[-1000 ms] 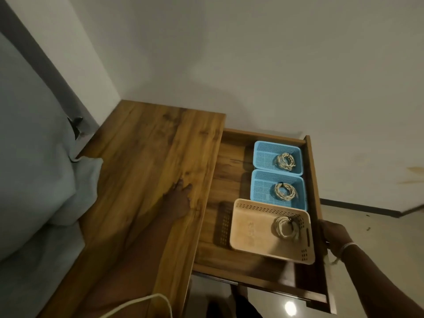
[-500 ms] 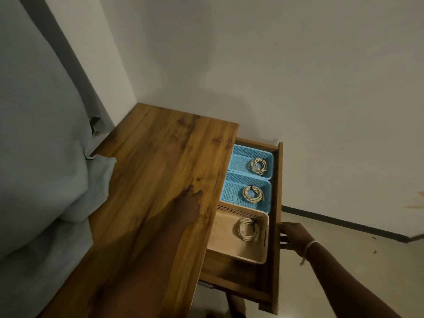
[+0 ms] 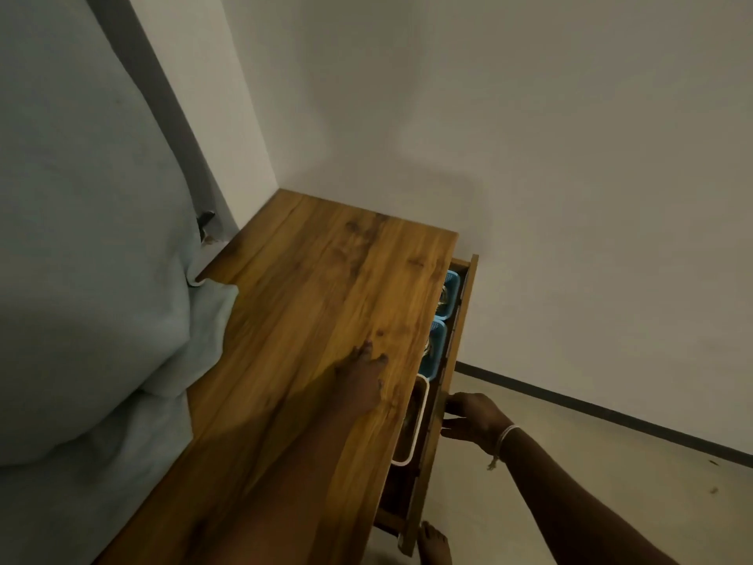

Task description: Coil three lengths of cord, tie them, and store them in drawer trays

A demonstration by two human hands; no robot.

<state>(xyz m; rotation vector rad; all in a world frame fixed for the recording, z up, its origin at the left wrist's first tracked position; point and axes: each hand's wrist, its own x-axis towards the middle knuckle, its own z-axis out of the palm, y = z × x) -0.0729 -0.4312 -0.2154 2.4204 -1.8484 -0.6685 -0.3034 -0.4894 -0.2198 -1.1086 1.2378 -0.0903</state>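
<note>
Pale blue bedding [image 3: 93,303] heaped at left, corner draped over wooden surface [image 3: 326,287]. Left hand [image 3: 360,379] flat on surface, fingers spread, holding nothing. Drawer [image 3: 442,405] almost closed; right hand [image 3: 474,415] against its front, fingers straight. Blue trays [image 3: 438,348], beige tray [image 3: 419,422] inside; cords mostly hidden. White wall, dark skirting, pale floor.

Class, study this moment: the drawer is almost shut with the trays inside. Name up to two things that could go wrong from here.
1. The right hand presses the wooden drawer front with fingers near the narrow gap; they might get pinched.
2. The left hand rests flat on the wooden tabletop near its edge; a hard final push could jolt the two blue plastic trays and the beige tray's white rim.
</note>
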